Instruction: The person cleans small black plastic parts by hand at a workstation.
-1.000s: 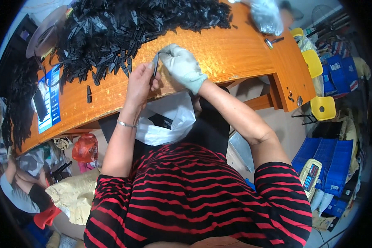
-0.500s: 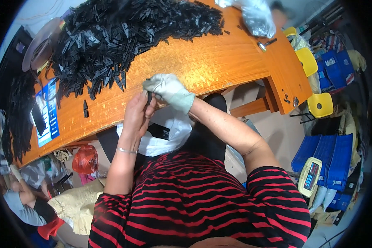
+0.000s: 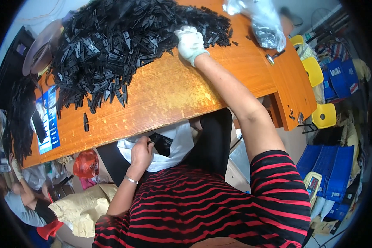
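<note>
A large heap of flat, pointed black plastic clips [image 3: 107, 45] covers the far left of the wooden table. My right hand [image 3: 191, 44], in a white glove, touches the heap's right edge with its fingers curled; its fingertips are hidden. Below the table edge, my bare left hand [image 3: 141, 155] is closed at the mouth of a white bag [image 3: 180, 140] on my lap. Something dark shows at its fingertips, but I cannot make it out against the black pieces in the bag. One single clip [image 3: 86, 122] lies apart on the table.
At the table's far right are a clear plastic bag [image 3: 266, 29] and a small metal tool [image 3: 270, 59]. A blue-and-white sheet [image 3: 51, 120] lies at the left. Yellow stools [image 3: 323, 115], blue crates [image 3: 328, 165] and a scale [image 3: 312, 184] stand right. Another person [image 3: 25, 208] is at lower left.
My hands, together over the table edge before with a black piece between them, have parted. The right has moved away to the heap; the left has dropped to the bag.
</note>
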`<state>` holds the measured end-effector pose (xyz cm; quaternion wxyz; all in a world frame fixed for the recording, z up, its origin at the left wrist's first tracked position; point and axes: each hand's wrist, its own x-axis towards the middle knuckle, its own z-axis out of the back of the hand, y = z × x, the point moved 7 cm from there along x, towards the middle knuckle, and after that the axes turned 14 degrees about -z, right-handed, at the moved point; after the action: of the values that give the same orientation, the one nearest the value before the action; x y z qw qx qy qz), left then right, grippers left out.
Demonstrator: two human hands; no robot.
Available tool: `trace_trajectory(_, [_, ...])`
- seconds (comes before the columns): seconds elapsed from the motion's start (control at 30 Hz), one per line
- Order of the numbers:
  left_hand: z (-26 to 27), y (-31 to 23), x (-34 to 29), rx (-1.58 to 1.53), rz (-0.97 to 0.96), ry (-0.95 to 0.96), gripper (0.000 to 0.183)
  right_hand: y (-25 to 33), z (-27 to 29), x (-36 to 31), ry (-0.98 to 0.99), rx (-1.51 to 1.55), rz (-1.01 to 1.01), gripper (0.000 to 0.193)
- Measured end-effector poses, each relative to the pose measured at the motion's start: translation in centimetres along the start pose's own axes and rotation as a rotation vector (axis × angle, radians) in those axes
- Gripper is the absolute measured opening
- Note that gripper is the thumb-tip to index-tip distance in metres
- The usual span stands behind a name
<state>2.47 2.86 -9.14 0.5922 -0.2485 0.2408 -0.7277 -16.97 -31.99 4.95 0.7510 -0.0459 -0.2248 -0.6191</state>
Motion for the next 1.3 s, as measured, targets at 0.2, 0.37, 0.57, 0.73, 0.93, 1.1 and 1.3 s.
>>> trace_trajectory(0.2, [-3.4, 3.6, 1.0, 0.166, 0.074, 0.209, 0.011, 1.2, -2.9, 0.4, 0.006, -0.102, -0.023, 0.024])
trace_trajectory(0.37, [-5.2, 6.0, 1.7, 0.217, 0.112, 0.332, 0.016, 2.7, -2.4, -2.8, -0.021, 0.077, 0.073, 0.024])
trace_trajectory(0.57, [-3.9, 5.0, 2.1, 0.276, 0.011, 0.197, 0.024, 2.9, -0.8, -6.4, 0.105, 0.135, 0.197, 0.038])
trace_trajectory(0.73, [-2.7, 4.3, 1.0, 0.168, 0.031, 0.168, 0.023, 4.6, 1.4, -9.5, 0.167, 0.334, 0.282, 0.041])
trace_trajectory(0.93, [1.0, -0.4, 0.7, 0.047, -0.112, 0.132, 0.019, 6.0, 4.3, -10.8, 0.272, 0.619, 0.39, 0.045])
trace_trajectory(1.1, [4.9, -3.9, 0.7, -0.204, -0.191, 0.101, 0.014, 3.8, 3.3, -10.9, 0.256, 0.658, 0.237, 0.021])
trace_trajectory(1.3, [10.6, -4.4, 2.9, -0.194, -0.204, -0.245, 0.009, 4.9, 5.3, -14.1, 0.293, 0.379, 0.12, 0.019])
